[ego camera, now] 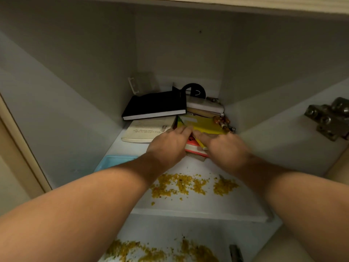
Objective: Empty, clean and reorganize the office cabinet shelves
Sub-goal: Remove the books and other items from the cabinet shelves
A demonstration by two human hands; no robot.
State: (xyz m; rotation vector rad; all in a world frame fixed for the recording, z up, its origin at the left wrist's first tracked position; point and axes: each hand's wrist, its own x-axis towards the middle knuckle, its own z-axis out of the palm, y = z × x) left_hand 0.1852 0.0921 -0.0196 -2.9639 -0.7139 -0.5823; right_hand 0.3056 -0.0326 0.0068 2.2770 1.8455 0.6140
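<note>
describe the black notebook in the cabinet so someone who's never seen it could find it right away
Look at the back of the cabinet shelf, behind both hands. The black notebook lies flat at the left of the pile, overlapping a cream book. It is the only all-black cover with white page edges.

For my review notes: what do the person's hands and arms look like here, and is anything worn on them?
Both arms are bare from the frame edge to the wrists: no sleeves, gloves, watch or bracelets in view. No rings show on the left hand or the right hand, though the image is soft there. The fingertips are partly hidden among the books.
</note>
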